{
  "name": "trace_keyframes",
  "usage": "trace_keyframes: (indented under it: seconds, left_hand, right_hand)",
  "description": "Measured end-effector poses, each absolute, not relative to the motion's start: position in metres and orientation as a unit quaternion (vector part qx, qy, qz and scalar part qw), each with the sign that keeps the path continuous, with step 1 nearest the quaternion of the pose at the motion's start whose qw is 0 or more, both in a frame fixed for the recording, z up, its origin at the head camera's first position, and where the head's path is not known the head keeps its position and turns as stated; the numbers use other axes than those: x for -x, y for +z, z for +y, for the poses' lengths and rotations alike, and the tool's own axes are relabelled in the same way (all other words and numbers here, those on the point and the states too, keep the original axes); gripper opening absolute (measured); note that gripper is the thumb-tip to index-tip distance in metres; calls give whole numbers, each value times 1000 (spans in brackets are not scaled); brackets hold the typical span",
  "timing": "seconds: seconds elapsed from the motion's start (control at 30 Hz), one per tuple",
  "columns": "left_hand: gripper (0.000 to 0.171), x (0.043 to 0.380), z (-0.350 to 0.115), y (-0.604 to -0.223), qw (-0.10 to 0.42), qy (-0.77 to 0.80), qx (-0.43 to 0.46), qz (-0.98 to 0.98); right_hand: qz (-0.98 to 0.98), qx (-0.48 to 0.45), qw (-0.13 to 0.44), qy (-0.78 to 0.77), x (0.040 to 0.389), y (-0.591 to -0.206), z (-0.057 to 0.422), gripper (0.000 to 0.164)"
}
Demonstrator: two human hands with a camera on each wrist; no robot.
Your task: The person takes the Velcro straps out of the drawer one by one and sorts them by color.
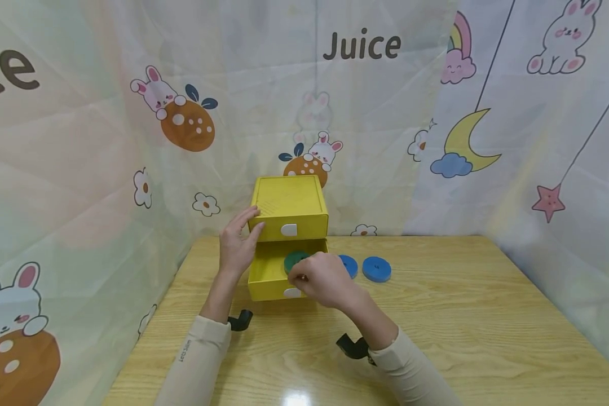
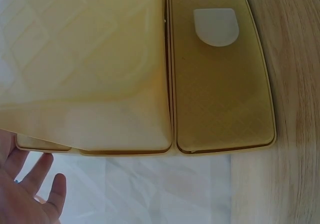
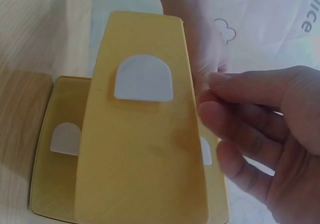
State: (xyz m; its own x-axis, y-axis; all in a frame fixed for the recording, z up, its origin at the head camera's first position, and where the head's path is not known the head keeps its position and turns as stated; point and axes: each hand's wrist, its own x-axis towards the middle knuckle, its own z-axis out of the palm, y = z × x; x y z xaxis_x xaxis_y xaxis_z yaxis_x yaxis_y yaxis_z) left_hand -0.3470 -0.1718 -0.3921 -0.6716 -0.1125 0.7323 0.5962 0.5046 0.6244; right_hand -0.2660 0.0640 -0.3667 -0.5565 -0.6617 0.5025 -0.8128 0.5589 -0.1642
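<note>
A yellow drawer cabinet (image 1: 290,197) has white tab handles. Below its top drawer front (image 1: 312,228), the middle drawer (image 1: 264,289) is pulled out. A green disc (image 1: 293,260) lies in that drawer, partly behind my right hand (image 1: 325,276). The right fingers are loosely bent just over the drawer's front rim. In the right wrist view, nothing shows between the thumb and fingertips (image 3: 210,110). My left hand (image 1: 237,242) rests against the cabinet's upper left corner, its fingers (image 2: 41,171) extended and spread. The bottom drawer front (image 2: 225,89) is closed under the pulled-out one.
Two blue discs lie on the wooden table to the right of the cabinet: one blue disc (image 1: 377,269) in full view, another blue disc (image 1: 352,265) partly covered by my right hand. A printed cloth (image 1: 233,169) hangs behind the table.
</note>
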Motion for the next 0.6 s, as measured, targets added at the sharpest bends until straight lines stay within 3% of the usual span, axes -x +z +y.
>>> trace_keyframes:
  seconds: [0.2, 0.6]
  left_hand:
    - [32, 347, -172, -392, 376, -473, 157, -781]
    - [32, 347, -172, -393, 371, -478, 157, -781]
  right_hand:
    - [-841, -421, 244, 236, 272, -370, 63, 3]
    - [-840, -374, 252, 303, 293, -388, 64, 19]
